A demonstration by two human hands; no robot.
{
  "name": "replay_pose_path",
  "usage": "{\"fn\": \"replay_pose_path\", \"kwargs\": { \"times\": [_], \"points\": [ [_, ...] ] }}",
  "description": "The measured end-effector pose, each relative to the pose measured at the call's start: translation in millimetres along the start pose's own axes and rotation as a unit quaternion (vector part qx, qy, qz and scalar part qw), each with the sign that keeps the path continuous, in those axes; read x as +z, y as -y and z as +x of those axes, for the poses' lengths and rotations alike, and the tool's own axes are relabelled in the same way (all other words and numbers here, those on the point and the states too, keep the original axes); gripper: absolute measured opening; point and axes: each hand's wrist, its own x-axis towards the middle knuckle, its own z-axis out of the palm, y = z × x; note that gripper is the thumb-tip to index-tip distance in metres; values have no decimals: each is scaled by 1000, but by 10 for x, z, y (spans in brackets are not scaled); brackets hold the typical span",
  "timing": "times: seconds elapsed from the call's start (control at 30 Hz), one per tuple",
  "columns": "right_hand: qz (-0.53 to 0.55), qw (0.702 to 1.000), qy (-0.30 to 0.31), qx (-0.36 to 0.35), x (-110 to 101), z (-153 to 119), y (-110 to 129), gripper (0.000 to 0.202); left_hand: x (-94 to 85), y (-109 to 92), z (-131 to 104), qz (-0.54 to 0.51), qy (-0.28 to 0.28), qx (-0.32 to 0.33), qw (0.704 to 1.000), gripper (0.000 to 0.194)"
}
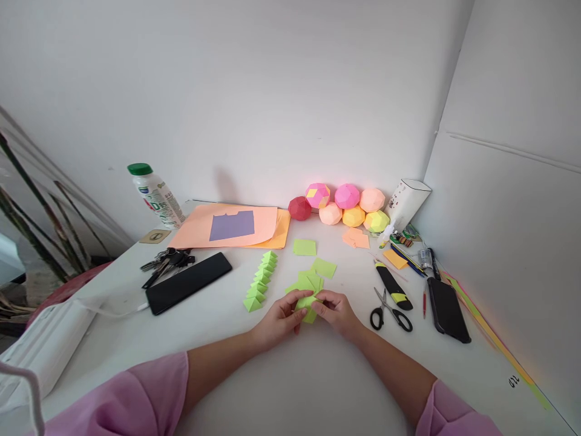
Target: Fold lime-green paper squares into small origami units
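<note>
Between both hands is a small piece of green paper (305, 302), pinched at its two sides. My left hand (282, 316) grips its left side, thumb in front and fingers behind. On the other side, my right hand (336, 312) holds it with thumb and index finger. Just beyond the fingers lie several loose green paper pieces (308, 280), partly hidden by the hands. Two more green sheets lie farther back, a rectangle (304, 247) and a tilted one (325, 267). A row of folded green paper units (260, 281) stands to the left of my left hand.
Paper balls (347, 197) are stacked against the wall. Scissors (385, 310), a utility knife (393, 284) and a phone (448, 309) lie right. Left are a black power bank (189, 283), keys (167, 261), a bottle (157, 197) and orange sheets (193, 225).
</note>
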Motion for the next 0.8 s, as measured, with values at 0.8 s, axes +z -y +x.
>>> {"fn": "replay_pose_path", "kwargs": {
  "times": [0.8],
  "points": [
    [44,999,-27,9,-11,32,-32,20,50,-51,-47,124,-28,-31,991,44]
  ]
}}
